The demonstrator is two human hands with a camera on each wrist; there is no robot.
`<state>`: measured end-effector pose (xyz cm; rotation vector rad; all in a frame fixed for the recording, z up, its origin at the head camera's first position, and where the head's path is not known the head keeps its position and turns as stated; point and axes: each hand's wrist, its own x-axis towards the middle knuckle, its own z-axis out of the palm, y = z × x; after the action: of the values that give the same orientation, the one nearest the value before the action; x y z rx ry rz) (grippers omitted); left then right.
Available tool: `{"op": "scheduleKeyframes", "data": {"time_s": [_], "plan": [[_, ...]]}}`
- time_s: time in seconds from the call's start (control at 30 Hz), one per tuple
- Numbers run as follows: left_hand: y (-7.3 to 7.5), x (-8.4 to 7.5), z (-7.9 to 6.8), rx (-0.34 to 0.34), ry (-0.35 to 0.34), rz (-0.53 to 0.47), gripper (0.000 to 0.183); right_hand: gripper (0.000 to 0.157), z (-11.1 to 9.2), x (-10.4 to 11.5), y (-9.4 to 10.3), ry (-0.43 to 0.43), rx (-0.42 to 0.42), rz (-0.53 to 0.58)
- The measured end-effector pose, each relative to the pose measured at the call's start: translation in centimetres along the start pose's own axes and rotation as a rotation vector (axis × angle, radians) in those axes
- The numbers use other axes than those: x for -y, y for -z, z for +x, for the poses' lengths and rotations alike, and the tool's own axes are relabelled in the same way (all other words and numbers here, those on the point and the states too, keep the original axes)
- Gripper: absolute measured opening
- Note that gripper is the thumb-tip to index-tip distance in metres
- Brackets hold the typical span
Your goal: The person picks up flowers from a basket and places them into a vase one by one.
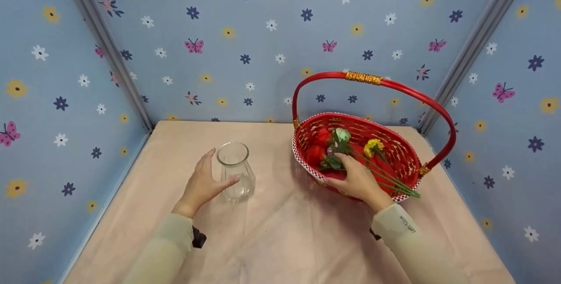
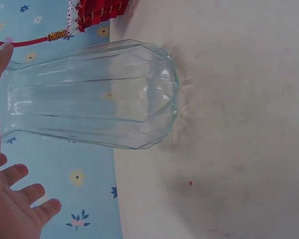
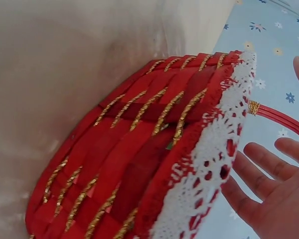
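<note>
Left hand (image 1: 199, 187) flanks a glass vase (image 1: 240, 171), right hand (image 1: 358, 179) reaches over flowers (image 1: 341, 146) in a red woven basket (image 1: 401, 154), both spread, holding nothing.

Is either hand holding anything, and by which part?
Nothing is held. The left hand is open beside the glass vase, and the right hand is open over the flowers in the red basket; whether it touches them, I can't tell.

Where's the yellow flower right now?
In the head view, the yellow flower is on the right, inside the basket, just beyond the right hand.
</note>
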<state>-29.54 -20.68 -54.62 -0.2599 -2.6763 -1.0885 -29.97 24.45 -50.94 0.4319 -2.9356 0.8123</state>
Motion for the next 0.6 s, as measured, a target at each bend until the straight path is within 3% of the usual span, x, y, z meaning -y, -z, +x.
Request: {"op": "scheduleKeyframes", "data": {"time_s": [0.3,0.6], "plan": [[-1.0,1.3,-0.6,0.086,0.074,-0.236,0.114,0.079,-0.5,-1.2,-0.6,0.025,0.038,0.071],[-2.6,2.0,-0.6,0.124,0.124,-0.331,0.109,0.070,-0.9,-2.2,-0.9,0.006,0.096,0.167]]}}
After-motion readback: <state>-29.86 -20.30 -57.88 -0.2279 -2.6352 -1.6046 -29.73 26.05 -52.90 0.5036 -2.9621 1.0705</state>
